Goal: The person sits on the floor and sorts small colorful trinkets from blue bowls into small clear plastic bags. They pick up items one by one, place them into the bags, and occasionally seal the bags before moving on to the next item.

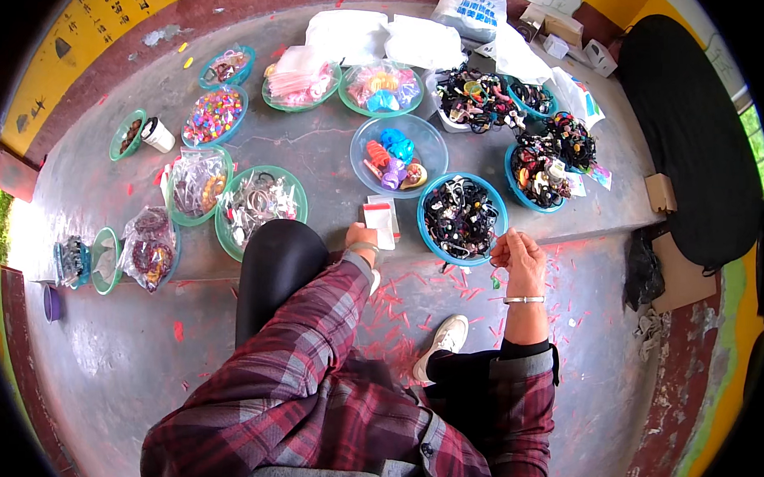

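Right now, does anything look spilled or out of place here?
Yes: thin red scraps lie scattered over the floor, many of them between the blue bowl and the right shoe. They look like loose litter, whereas the bowl's contents sit gathered inside it.

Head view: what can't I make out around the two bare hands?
In the head view:
Left hand: its back hides how the fingers meet the small pale plastic packet with a red edge.
Right hand: too small to tell whether it pinches anything.
Round blue plastic bowl: its dark heap hides the bottom.
Left white shoe: mostly behind the red plaid sleeve.
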### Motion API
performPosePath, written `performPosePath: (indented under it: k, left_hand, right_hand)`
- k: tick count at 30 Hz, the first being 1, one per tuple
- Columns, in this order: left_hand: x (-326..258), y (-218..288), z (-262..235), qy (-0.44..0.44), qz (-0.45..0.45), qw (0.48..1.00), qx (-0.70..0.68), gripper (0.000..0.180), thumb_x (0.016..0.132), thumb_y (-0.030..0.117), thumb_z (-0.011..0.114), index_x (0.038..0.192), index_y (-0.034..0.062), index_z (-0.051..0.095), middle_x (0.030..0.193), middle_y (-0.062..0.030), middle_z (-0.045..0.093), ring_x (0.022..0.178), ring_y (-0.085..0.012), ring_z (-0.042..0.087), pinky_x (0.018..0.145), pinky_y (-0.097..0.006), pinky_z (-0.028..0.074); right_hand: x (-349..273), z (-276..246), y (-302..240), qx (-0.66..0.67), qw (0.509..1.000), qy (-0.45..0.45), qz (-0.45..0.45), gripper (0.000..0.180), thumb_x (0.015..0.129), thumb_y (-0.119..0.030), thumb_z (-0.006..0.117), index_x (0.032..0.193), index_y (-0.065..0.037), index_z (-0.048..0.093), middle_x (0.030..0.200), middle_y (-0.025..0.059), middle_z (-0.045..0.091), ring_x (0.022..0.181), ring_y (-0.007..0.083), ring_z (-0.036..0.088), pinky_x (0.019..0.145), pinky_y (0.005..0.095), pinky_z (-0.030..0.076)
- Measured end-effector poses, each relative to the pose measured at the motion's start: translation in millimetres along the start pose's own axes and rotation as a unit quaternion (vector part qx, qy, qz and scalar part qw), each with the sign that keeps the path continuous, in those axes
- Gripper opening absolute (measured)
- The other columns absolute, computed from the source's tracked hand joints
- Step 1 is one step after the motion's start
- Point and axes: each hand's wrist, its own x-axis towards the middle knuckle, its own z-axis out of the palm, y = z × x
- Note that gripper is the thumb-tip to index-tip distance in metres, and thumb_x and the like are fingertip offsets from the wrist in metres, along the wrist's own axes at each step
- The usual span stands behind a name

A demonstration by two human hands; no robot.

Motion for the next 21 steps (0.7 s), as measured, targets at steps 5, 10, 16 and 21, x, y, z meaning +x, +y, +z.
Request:
performPosePath:
  k: [5,10,16,21]
  left_hand:
    - [5.7,-14.8,4.8,-0.034,-0.008,0.981,-0.189,0.026,0.062,0.016,0.066,0.083,0.0015,0.063,0.077,-0.0130,0.064,0.072,-0.0242,0.061,0.065,-0.034,0.046]
    - [-32.6,28.8,-8.6,-0.088,-0.054,0.980,-0.172,0.032,0.069,0.011,0.066,0.098,-0.0001,0.057,0.088,-0.0064,0.061,0.076,-0.0174,0.057,0.070,-0.033,0.043]
    - [-126.6,115.8,-64.9,-0.420,-0.061,0.780,-0.459,0.019,0.074,0.011,0.062,0.090,0.0041,0.055,0.085,-0.0054,0.060,0.078,-0.0190,0.057,0.074,-0.035,0.044]
    - [-186.0,170.4,-125.3,-0.495,0.001,0.776,-0.392,0.020,0.076,0.010,0.061,0.092,0.0012,0.053,0.089,-0.0064,0.059,0.083,-0.0141,0.056,0.076,-0.028,0.043]
  right_hand:
    - [-0.6,6.7,-0.9,-0.012,1.000,-0.014,0.005,0.025,0.083,-0.024,0.053,0.071,-0.002,0.058,0.060,0.0067,0.057,0.051,0.0120,0.053,0.048,0.0226,0.043]
    - [-1.3,6.6,2.1,-0.028,0.999,-0.032,0.026,0.022,0.083,-0.023,0.053,0.072,-0.004,0.058,0.062,0.0044,0.058,0.053,0.0103,0.054,0.050,0.0211,0.042]
    - [-5.5,15.0,7.3,-0.050,0.998,-0.031,0.022,0.016,0.081,-0.018,0.058,0.083,-0.003,0.060,0.073,0.0029,0.061,0.062,0.0087,0.057,0.053,0.0203,0.043]
    - [-15.6,28.7,0.0,0.046,0.998,-0.038,-0.023,0.016,0.077,-0.014,0.063,0.083,0.000,0.059,0.072,0.0011,0.058,0.063,0.0079,0.054,0.055,0.0197,0.042]
